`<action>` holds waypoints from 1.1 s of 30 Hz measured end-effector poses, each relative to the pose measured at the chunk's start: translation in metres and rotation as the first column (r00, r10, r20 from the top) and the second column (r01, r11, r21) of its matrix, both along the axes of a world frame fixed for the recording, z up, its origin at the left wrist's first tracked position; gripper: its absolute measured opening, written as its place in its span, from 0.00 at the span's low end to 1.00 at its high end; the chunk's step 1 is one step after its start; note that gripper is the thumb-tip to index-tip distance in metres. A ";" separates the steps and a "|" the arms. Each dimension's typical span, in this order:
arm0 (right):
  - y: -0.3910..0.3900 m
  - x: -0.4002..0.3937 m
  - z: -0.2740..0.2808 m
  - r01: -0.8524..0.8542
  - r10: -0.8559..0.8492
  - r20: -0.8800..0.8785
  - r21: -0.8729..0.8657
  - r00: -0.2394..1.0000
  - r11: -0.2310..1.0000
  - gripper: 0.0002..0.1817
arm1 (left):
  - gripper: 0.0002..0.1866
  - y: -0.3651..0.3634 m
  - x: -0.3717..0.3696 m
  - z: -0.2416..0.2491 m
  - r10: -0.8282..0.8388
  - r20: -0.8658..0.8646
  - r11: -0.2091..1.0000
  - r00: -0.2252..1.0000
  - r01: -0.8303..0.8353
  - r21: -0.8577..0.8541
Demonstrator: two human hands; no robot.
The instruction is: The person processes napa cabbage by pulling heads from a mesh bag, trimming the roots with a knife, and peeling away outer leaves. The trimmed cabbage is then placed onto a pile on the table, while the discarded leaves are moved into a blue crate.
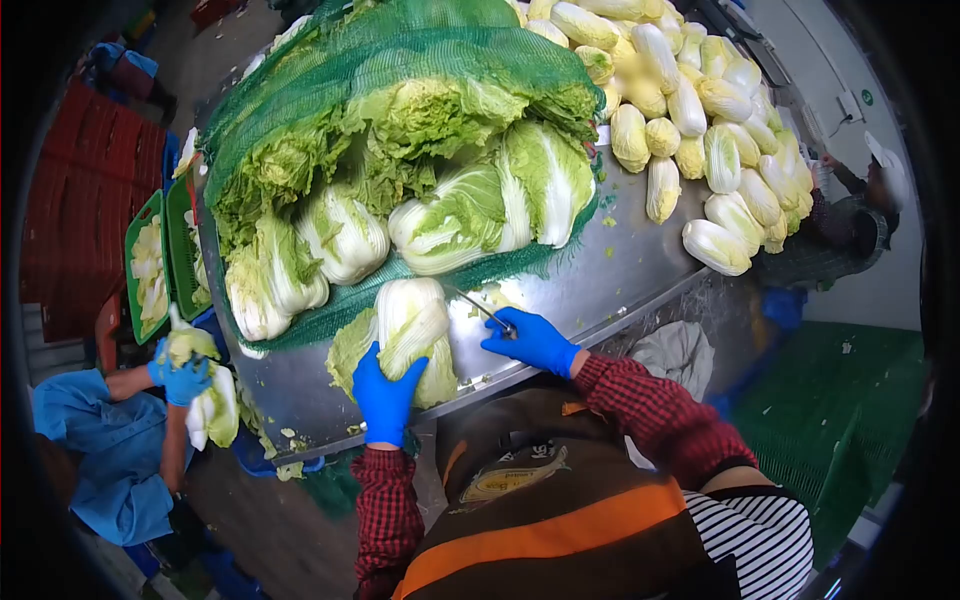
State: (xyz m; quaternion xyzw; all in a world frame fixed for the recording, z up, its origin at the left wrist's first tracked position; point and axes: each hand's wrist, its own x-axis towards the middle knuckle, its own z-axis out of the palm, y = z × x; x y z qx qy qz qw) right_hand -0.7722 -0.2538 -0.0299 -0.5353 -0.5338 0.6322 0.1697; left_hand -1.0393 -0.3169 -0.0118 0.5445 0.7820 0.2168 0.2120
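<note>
A napa cabbage (412, 318) lies on the metal table near its front edge, white base pointing away from me and loose green leaves to its left. My left hand (386, 396), in a blue glove, grips its near end with the thumb spread to the right. My right hand (530, 339), also gloved in blue, is closed around a knife (478, 306). The thin blade points up and left toward the cabbage's base; whether it touches cannot be made out. Behind, untrimmed napa cabbages (460, 220) lie in a green mesh sack (450, 62).
Pale trimmed cabbages (686, 105) are piled at the back right of the metal table (632, 262). A co-worker's gloved hands (182, 376) hold a cabbage at left, near green crates (146, 262). Another person (850, 225) stands at right. Leaf scraps dot the table.
</note>
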 end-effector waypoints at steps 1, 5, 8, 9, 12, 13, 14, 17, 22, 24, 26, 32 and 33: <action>-0.004 0.004 -0.003 0.001 -0.003 0.045 0.052 0.999 0.999 0.23 | 0.36 0.012 -0.006 0.001 -0.006 0.005 1.000 1.000 0.006 0.006; -0.018 0.010 -0.012 0.066 -0.076 0.110 0.090 0.991 0.994 0.21 | 0.31 0.071 -0.044 -0.023 0.438 0.648 0.873 0.623 -0.123 -0.472; -0.024 0.006 -0.007 0.142 -0.146 0.113 0.042 0.983 0.989 0.20 | 0.44 0.077 0.001 -0.035 0.208 0.328 0.953 0.921 -0.115 -0.281; -0.027 0.004 -0.008 0.128 -0.131 0.108 0.033 0.986 0.991 0.20 | 0.54 0.079 0.003 -0.029 0.138 0.519 0.973 0.843 -0.018 -0.230; -0.036 -0.001 -0.019 0.213 -0.216 0.060 0.047 0.975 0.976 0.18 | 0.68 0.068 0.022 -0.026 0.014 0.434 0.982 0.901 0.070 -0.176; -0.036 -0.004 -0.019 0.201 -0.202 0.045 0.040 0.978 0.979 0.18 | 0.71 0.069 0.019 -0.022 0.010 0.444 0.970 0.896 0.098 -0.220; -0.038 -0.006 -0.018 0.199 -0.206 0.064 0.100 0.976 0.975 0.17 | 0.69 0.069 0.010 -0.031 -0.024 0.487 0.977 0.873 0.123 -0.172; -0.046 -0.028 0.000 0.253 -0.268 0.053 0.196 0.962 0.947 0.15 | 0.45 0.078 -0.038 -0.040 -0.090 0.798 0.945 0.596 0.304 -0.121; -0.056 -0.084 0.038 0.020 -0.060 0.178 0.217 0.982 0.976 0.16 | 0.43 0.046 -0.147 -0.001 -0.016 0.874 0.939 0.485 0.307 -0.153; -0.067 -0.126 0.031 -0.049 -0.006 0.217 0.250 0.976 0.967 0.18 | 0.50 0.032 -0.193 0.044 -0.160 0.769 0.935 0.619 0.346 -0.084; -0.075 -0.183 0.033 0.027 -0.032 0.025 0.188 0.999 0.982 0.18 | 0.55 0.012 -0.232 0.081 -0.286 0.515 0.930 0.808 0.364 -0.053; -0.071 -0.306 0.022 -0.217 0.193 0.202 0.099 0.960 0.971 0.14 | 0.54 -0.038 -0.304 0.016 -0.128 0.014 0.978 0.992 0.129 -0.164; -0.070 -0.318 0.018 -0.209 0.186 0.205 0.098 0.961 0.973 0.14 | 0.54 -0.034 -0.310 0.008 -0.136 0.017 0.977 0.991 0.137 -0.164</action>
